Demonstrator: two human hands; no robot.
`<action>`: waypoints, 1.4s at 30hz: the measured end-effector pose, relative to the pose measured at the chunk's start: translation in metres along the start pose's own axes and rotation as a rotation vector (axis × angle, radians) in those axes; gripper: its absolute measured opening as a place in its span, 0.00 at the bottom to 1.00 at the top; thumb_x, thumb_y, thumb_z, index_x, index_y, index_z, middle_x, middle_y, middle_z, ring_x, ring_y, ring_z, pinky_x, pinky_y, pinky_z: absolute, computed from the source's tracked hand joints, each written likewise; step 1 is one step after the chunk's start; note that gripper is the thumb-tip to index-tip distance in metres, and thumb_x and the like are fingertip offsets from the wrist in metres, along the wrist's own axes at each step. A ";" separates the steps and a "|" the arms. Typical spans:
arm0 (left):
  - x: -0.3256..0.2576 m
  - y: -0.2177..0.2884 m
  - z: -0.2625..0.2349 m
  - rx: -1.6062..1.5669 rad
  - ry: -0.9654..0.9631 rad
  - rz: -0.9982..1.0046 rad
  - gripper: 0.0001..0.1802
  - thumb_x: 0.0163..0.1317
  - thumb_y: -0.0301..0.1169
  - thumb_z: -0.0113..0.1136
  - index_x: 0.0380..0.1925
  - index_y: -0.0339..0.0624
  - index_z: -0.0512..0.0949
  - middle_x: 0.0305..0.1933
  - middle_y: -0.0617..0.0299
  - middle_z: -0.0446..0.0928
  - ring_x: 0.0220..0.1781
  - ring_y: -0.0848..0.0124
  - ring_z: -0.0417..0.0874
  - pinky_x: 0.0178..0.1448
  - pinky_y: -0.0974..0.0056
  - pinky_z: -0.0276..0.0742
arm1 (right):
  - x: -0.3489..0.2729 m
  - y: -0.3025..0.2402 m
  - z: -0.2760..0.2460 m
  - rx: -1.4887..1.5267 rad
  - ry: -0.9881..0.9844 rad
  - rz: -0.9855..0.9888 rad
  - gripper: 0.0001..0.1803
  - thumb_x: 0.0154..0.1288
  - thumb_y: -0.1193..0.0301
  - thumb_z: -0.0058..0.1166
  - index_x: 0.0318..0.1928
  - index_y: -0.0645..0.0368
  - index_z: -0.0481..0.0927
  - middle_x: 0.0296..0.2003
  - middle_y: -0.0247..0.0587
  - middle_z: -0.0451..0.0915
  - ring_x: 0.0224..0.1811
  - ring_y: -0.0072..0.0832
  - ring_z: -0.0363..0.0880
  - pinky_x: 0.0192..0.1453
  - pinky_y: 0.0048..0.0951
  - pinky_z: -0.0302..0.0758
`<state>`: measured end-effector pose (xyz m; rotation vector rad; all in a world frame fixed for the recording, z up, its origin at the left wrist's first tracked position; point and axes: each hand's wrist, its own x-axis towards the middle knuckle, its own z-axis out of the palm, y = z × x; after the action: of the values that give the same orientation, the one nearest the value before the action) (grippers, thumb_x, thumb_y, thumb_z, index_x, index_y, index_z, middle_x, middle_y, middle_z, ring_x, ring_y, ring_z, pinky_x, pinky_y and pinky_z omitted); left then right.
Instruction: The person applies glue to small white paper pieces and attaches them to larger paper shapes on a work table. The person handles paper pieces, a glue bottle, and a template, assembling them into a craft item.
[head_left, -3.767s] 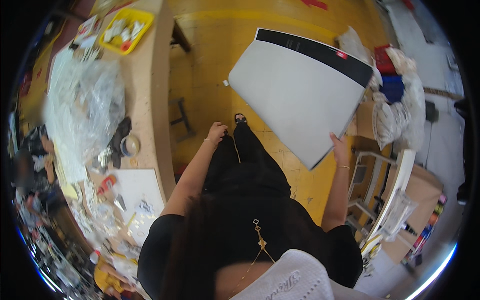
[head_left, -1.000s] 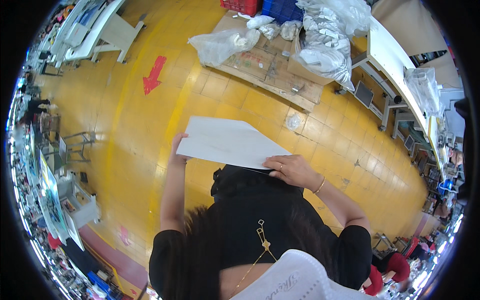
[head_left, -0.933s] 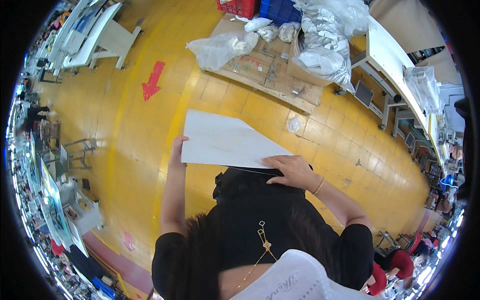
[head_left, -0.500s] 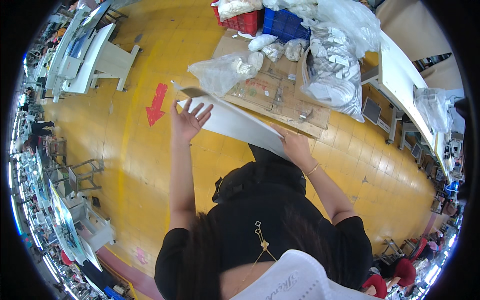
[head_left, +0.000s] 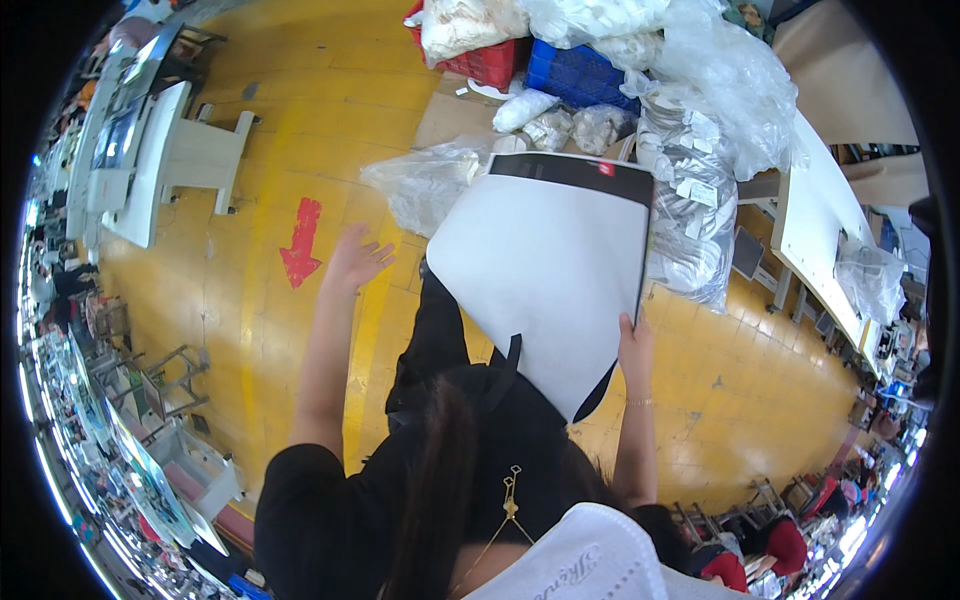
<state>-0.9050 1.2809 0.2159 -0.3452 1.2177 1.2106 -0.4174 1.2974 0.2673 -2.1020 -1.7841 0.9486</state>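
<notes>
A large white sheet (head_left: 545, 250), stiff-looking, with a black band (head_left: 570, 176) and a small red mark along its far edge, spreads in front of my body. Its near corner reaches down to my waist. At its right edge my right hand (head_left: 636, 350) grips it, thumb on the white face and the other fingers hidden behind. My left hand (head_left: 360, 258) is off to the left, apart from the sheet, fingers spread and holding nothing. The yellow floor lies beneath that hand.
Ahead are clear plastic bags (head_left: 690, 230) of grey and white pieces, a red crate (head_left: 482, 64), a blue crate (head_left: 575, 75) and flattened cardboard (head_left: 440, 118). White tables stand left (head_left: 215, 155) and right (head_left: 825, 215). A red arrow (head_left: 301, 245) marks the floor.
The sheet has swung from a tilted, nearly edge-on position to show its broad white face. My left hand has moved left and down, away from it; my right hand still grips it.
</notes>
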 end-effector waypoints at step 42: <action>0.422 -0.026 0.048 1.579 0.090 0.501 0.17 0.58 0.37 0.45 0.27 0.32 0.76 0.22 0.46 0.76 0.27 0.56 0.80 0.36 0.56 0.73 | -0.023 0.025 0.049 0.185 0.074 0.560 0.14 0.70 0.75 0.45 0.53 0.65 0.74 0.42 0.38 0.80 0.43 0.22 0.73 0.50 0.24 0.68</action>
<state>-0.9148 1.5263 -0.1316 1.1264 2.0062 0.3041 -0.4282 1.2580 0.2230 -2.5160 -1.0313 1.0882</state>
